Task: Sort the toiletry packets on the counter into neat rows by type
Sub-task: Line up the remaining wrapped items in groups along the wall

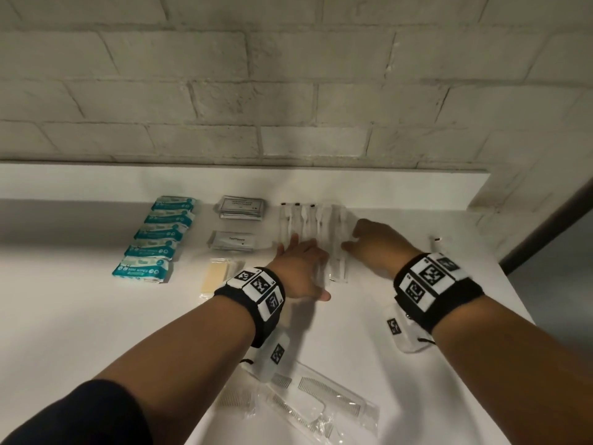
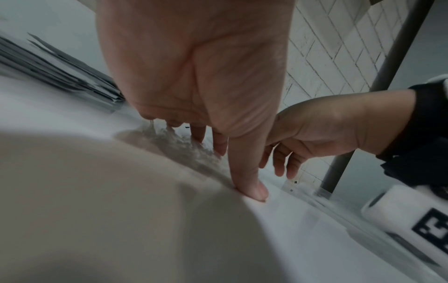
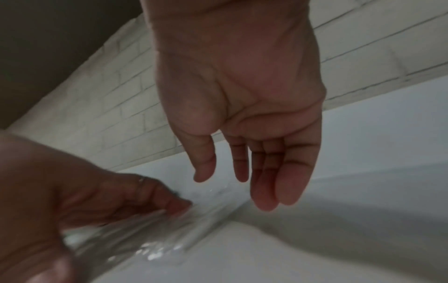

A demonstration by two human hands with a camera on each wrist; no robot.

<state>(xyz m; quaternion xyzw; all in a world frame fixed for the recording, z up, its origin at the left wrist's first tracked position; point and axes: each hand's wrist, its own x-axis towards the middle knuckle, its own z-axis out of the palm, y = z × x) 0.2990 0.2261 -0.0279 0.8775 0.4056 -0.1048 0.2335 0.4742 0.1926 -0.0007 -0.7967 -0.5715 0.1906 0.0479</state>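
A row of clear-wrapped toothbrush packets (image 1: 306, 220) lies at the back middle of the white counter (image 1: 96, 316). My left hand (image 1: 298, 264) lies flat on the near ends of these packets, fingers straight and thumb spread toward me. My right hand (image 1: 369, 242) is at the right edge of the row, fingers relaxed, thumb by the outermost packet (image 1: 338, 255), which sits lower than the others. In the right wrist view my right hand (image 3: 238, 172) hangs just above the counter, holding nothing, beside the blurred wrappers (image 3: 157, 239).
Several teal wipe packs (image 1: 157, 236) form a column at left. Grey sachets (image 1: 240, 207), a toothpaste packet (image 1: 232, 242) and a yellowish packet (image 1: 215, 277) lie between. Wrapped combs (image 1: 321, 403) sit near me. A small item (image 1: 436, 240) lies right. A brick wall (image 1: 288, 91) backs the counter.
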